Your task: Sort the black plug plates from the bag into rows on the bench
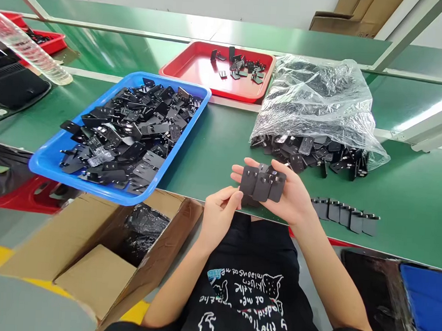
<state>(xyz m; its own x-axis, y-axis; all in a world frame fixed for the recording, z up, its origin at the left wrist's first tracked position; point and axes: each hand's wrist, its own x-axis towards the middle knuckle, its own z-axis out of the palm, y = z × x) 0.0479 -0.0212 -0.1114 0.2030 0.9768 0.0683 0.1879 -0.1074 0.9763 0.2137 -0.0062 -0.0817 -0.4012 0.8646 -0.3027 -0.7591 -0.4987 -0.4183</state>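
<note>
While the right hand (pixel 292 200) lies palm up, fingers extended, bearing a fanned cluster of black pieces (pixel 263 186) with metal prongs, the left hand (pixel 220 212) brings thumb and fingers together at the cluster's left side; whether it grips a piece, cannot tell. Position: over the near edge of the counter (pixel 222 148), just in front of the torso.

Right of the right wrist: one row of like pieces (pixel 344 215), overlapping, near the counter's near edge.

Beyond the right hand: one transparent plastic bag (pixel 321 99), pieces spilling from its near mouth.

Left: one blue tray (pixel 93 190), heaped, its near rim reaching past the counter edge above an open cardboard box (pixel 164 256). Between tray and bag: a green strip of counter surface, widening toward the hands.

Farther back: one red tray (pixel 192 67), pieces gathered toward its right.
</note>
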